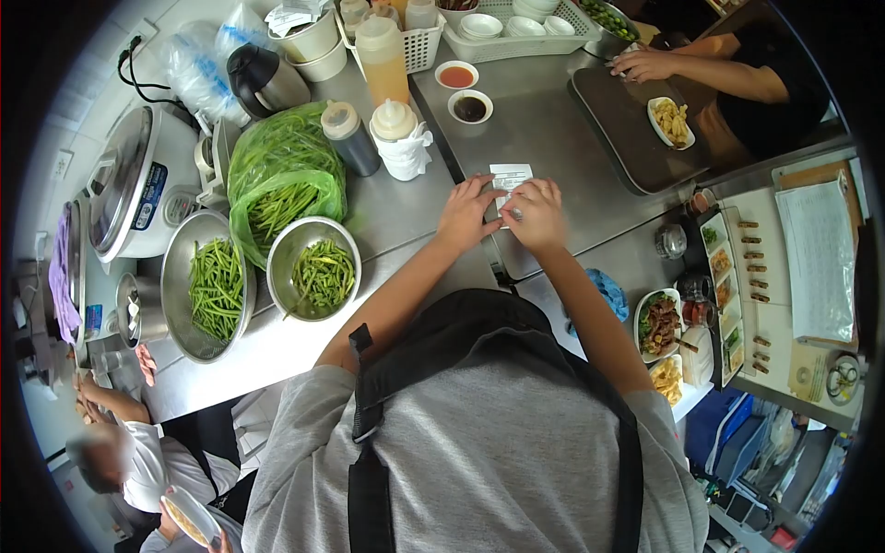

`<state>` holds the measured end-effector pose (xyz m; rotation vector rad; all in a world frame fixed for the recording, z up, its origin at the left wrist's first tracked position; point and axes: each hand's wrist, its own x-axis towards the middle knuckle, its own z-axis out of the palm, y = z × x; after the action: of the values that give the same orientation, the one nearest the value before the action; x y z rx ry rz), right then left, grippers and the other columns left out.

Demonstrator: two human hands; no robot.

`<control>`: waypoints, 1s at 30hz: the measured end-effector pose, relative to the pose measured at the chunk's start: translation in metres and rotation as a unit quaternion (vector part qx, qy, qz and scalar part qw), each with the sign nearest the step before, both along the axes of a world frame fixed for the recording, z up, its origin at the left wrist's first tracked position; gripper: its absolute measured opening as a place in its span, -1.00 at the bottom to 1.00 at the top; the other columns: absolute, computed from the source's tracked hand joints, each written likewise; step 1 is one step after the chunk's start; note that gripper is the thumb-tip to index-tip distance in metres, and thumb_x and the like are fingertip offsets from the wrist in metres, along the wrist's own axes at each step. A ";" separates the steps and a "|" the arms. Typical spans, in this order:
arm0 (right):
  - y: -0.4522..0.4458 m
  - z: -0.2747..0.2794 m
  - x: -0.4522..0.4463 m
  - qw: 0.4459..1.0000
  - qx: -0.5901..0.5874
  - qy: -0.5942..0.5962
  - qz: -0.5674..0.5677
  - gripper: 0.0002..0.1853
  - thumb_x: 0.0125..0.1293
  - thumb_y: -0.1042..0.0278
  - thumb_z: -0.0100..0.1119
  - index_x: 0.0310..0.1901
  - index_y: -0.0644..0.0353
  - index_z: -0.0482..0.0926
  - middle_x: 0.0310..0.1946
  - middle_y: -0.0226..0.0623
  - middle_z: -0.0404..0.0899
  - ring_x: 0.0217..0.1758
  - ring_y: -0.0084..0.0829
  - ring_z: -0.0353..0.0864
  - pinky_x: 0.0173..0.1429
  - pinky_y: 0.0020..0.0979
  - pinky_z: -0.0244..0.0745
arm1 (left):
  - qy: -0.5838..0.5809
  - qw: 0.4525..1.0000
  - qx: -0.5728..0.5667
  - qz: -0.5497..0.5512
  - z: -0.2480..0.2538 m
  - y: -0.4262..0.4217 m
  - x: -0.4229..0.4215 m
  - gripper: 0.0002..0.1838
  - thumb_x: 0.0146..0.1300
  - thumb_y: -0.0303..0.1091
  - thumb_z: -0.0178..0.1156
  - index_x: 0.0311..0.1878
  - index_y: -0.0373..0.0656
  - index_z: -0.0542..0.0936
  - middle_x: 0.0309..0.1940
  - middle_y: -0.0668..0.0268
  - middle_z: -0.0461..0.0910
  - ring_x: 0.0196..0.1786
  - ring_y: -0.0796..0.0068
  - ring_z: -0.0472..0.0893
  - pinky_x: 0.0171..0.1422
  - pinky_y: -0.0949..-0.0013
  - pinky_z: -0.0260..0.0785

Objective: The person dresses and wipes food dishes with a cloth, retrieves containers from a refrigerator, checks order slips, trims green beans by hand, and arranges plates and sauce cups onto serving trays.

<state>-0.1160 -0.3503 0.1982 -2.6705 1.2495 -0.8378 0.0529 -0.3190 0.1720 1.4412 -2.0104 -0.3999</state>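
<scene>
A small white printed slip (512, 172) lies on the steel counter (544, 120), with both of my hands at its lower part. My left hand (467, 217) touches the slip's left edge, its fingers apart and nothing seen in its grasp. My right hand (536, 214) is bent over the slip's lower right, fingertips close together; what they hold, if anything, is too small to make out. Left of my hands are a squeeze bottle wrapped in white cloth (400, 152) and a bottle of dark liquid (348, 138). Two sauce dishes (456, 75) (470, 107) stand beyond.
Green beans fill a colander (217, 344), a steel bowl (355, 267) and a green bag (263, 138) at left. A co-worker's hands (645, 64) are by a dark tray (604, 138) with a fries dish (671, 123). Plated food (657, 325) stands right.
</scene>
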 end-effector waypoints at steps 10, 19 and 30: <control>-0.027 -0.006 -0.071 0.996 -0.032 0.074 -0.045 -0.89 -0.10 0.32 0.34 -0.55 0.02 0.56 -0.37 -0.49 0.59 0.08 -0.33 0.48 0.27 -0.08 0.26 | 0.011 1.000 -0.006 0.002 -0.005 -0.001 0.001 -0.45 -0.03 -0.13 0.42 0.08 -0.03 0.56 0.23 0.24 0.36 0.34 0.21 0.27 0.37 0.15 0.15; -0.001 -0.029 -0.042 0.949 0.215 -0.147 -0.179 -0.68 0.21 0.14 0.30 -0.12 0.17 0.64 -0.39 -0.24 0.61 -0.41 -0.37 0.57 -0.27 -0.37 0.47 | 0.011 1.000 -0.015 -0.010 -0.006 0.000 0.004 -0.46 -0.04 -0.13 0.42 0.07 -0.02 0.57 0.25 0.22 0.36 0.33 0.17 0.28 0.36 0.13 0.16; 0.015 -0.049 -0.038 0.986 0.051 -0.085 -0.137 -0.76 0.32 0.31 0.14 -0.06 0.22 0.62 -0.26 -0.14 0.60 -0.20 -0.15 0.55 -0.07 -0.23 0.42 | 0.015 1.000 -0.012 -0.011 -0.016 0.002 0.011 -0.34 -0.12 -0.06 0.44 0.10 -0.09 0.56 0.22 0.14 0.36 0.32 0.15 0.28 0.40 0.16 0.10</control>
<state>-0.1542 -0.3355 0.1496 -2.3254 1.5891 -0.9797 0.0637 -0.3165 0.1557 1.3920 -2.0012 -0.4026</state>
